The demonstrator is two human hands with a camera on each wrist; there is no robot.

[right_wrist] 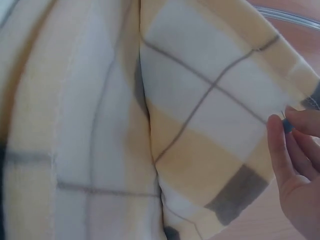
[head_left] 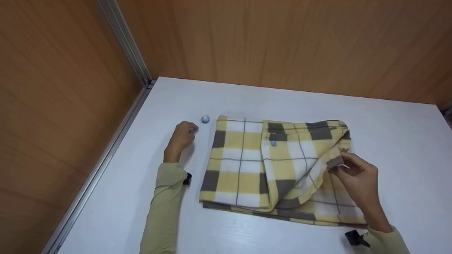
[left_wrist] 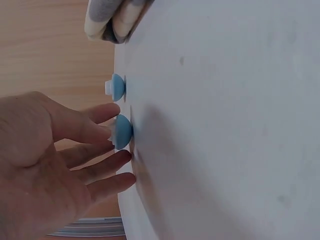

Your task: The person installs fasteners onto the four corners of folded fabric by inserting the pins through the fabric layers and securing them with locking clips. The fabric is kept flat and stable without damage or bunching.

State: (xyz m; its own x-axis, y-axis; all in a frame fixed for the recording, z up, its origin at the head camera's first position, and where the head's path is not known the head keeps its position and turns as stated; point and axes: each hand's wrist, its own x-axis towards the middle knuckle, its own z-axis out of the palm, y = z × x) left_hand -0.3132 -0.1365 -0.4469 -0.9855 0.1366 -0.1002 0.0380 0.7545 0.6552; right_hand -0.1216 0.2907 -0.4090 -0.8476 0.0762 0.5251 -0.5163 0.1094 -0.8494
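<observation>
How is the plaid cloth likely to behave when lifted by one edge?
The plaid cloth will probably flop, since it bends in soft curves beside the right hand. Its layers may slide apart, as several show stacked along the near edge.

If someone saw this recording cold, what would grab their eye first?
Most likely the yellow, white and grey checked blanket, spread in folds across the middle of the white table, its right side held by the right hand. Next, the left hand left of it, pinching a small blue knob, with a second blue knob standing close by.
</observation>
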